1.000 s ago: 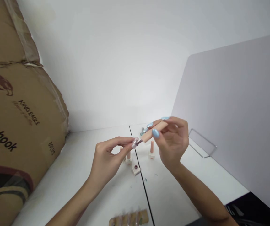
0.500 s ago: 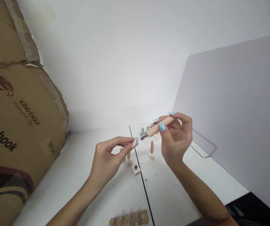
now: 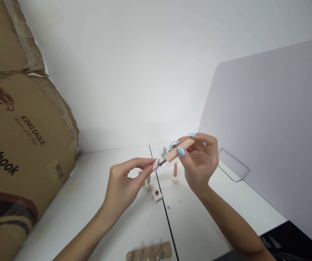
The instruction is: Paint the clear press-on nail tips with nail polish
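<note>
Between the thumb and fingertips of my left hand [image 3: 127,181] is a small, shiny, clear-pinkish false nail [image 3: 156,165]. My right hand [image 3: 201,161] grips the peach cap of a nail polish brush [image 3: 180,149], tilted down to the left. Its dark bristle tip meets or nearly meets the nail's right side; I cannot tell if they touch. Below the hands, an uncapped white nail polish bottle [image 3: 157,196] shows a dark-stained neck. Another white bottle with a peach cap [image 3: 175,173] stands to its right, and one more [image 3: 148,182] is partly hidden behind my left hand.
A wooden holder with clear pieces [image 3: 149,252] lies at the near edge. Grey-capped bottles [image 3: 164,152] stand at the back, partly hidden. A large cardboard box [image 3: 28,145] borders the left; a pale panel [image 3: 270,127] with a wire stand [image 3: 234,180] borders the right.
My right hand has moved left and slightly down, carrying the brush tip from a gap away up to the false nail. My left hand has stayed nearly still.
</note>
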Motion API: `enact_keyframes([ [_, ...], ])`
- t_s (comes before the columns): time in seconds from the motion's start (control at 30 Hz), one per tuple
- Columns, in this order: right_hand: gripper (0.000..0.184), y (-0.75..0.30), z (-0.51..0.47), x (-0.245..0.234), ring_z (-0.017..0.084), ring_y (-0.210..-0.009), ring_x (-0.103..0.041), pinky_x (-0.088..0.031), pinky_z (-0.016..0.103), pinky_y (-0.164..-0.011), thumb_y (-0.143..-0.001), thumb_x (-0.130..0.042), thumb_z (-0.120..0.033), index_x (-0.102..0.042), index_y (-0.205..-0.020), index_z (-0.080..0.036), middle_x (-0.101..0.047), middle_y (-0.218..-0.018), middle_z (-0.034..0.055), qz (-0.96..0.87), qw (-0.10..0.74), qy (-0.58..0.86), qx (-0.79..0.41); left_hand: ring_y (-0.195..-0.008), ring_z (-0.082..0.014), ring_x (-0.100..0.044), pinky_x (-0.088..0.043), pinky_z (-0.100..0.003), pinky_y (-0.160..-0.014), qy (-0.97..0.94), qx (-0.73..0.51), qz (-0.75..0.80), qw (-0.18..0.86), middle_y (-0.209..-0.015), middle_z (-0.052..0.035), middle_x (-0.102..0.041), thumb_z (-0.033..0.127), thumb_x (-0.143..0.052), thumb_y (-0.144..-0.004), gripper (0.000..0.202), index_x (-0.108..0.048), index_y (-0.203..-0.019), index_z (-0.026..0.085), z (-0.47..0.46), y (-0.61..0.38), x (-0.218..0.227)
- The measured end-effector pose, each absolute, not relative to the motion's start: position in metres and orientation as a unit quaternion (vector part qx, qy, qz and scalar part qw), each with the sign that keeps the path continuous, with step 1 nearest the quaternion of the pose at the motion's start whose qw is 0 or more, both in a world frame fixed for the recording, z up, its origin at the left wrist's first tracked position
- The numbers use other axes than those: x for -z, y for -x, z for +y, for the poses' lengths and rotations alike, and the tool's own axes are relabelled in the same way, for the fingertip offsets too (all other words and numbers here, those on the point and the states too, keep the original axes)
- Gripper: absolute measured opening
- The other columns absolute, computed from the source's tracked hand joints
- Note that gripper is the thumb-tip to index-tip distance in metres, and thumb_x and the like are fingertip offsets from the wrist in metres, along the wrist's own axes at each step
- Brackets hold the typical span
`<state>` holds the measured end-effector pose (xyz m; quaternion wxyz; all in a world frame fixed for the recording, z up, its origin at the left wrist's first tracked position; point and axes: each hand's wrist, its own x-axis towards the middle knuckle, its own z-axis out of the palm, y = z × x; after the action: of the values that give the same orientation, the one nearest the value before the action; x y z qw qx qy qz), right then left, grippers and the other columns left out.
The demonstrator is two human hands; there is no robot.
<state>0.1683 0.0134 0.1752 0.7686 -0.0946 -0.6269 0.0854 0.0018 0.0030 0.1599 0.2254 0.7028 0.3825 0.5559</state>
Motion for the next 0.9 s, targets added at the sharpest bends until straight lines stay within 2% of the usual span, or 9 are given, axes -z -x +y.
enact_keyframes([
  [0.17, 0.039, -0.1683, 0.014, -0.1734, 0.015, -0.076, -0.071, -0.061, 0.036, -0.071, -0.082, -0.059, 0.001, -0.053, -0.112, -0.024, -0.067, -0.065, -0.0063, -0.683, 0.72, 0.073, -0.098, -0.071, -0.0161, -0.071, -0.054, -0.026, -0.069, -0.713, -0.546, 0.381, 0.221, -0.081, 0.0004, -0.079, 0.02, -0.072, -0.081, 0.007, -0.078, -0.083, 0.023, 0.0029, -0.0037, -0.1608],
  [0.33, 0.032, -0.171, 0.0153, -0.1767, 0.013, -0.071, -0.069, -0.061, 0.035, -0.071, -0.083, -0.062, -0.004, -0.054, -0.106, -0.024, -0.066, -0.069, -0.0058, -0.616, 0.774, 0.127, -0.078, -0.072, -0.0162, -0.071, -0.054, -0.025, -0.068, -0.714, -0.556, 0.377, 0.196, -0.081, 0.0013, -0.079, 0.02, -0.072, -0.08, 0.008, -0.078, -0.085, 0.024, 0.0039, 0.0003, -0.1557],
  [0.43, 0.032, -0.1722, 0.015, -0.1786, 0.012, -0.068, -0.068, -0.06, 0.034, -0.073, -0.083, -0.06, -0.001, -0.054, -0.106, -0.023, -0.065, -0.068, -0.0064, -0.601, 0.789, 0.106, -0.075, -0.072, -0.0158, -0.071, -0.053, -0.025, -0.068, -0.717, -0.555, 0.375, 0.19, -0.082, 0.0014, -0.08, 0.02, -0.072, -0.081, 0.009, -0.078, -0.085, 0.024, 0.0044, 0.0015, -0.1545],
  [0.57, 0.038, -0.1707, 0.0142, -0.1778, 0.014, -0.074, -0.07, -0.061, 0.032, -0.068, -0.081, -0.061, 0.001, -0.054, -0.109, -0.023, -0.066, -0.068, -0.0054, -0.66, 0.743, 0.071, -0.082, -0.07, -0.0147, -0.07, -0.052, -0.024, -0.068, -0.723, -0.552, 0.371, 0.186, -0.08, 0.0019, -0.079, 0.019, -0.072, -0.081, 0.009, -0.078, -0.085, 0.023, 0.0043, -0.001, -0.1563],
  [0.7, 0.04, -0.1683, 0.0152, -0.1764, 0.013, -0.068, -0.07, -0.06, 0.035, -0.069, -0.083, -0.057, 0.001, -0.052, -0.113, -0.024, -0.067, -0.065, -0.007, -0.702, 0.706, 0.06, -0.08, -0.067, -0.0139, -0.068, -0.051, -0.025, -0.068, -0.73, -0.544, 0.368, 0.189, -0.076, 0.0028, -0.078, 0.019, -0.07, -0.083, 0.009, -0.077, -0.086, 0.023, 0.0043, -0.0023, -0.1576],
  [0.9, 0.032, -0.1707, 0.0159, -0.1778, 0.013, -0.068, -0.069, -0.06, 0.036, -0.073, -0.083, -0.061, -0.002, -0.053, -0.106, -0.024, -0.067, -0.066, -0.0062, -0.611, 0.778, 0.139, -0.056, -0.071, -0.0158, -0.07, -0.051, -0.025, -0.067, -0.732, -0.55, 0.369, 0.157, -0.08, 0.0009, -0.079, 0.019, -0.071, -0.082, 0.009, -0.078, -0.087, 0.023, 0.0045, 0.0008, -0.1538],
])
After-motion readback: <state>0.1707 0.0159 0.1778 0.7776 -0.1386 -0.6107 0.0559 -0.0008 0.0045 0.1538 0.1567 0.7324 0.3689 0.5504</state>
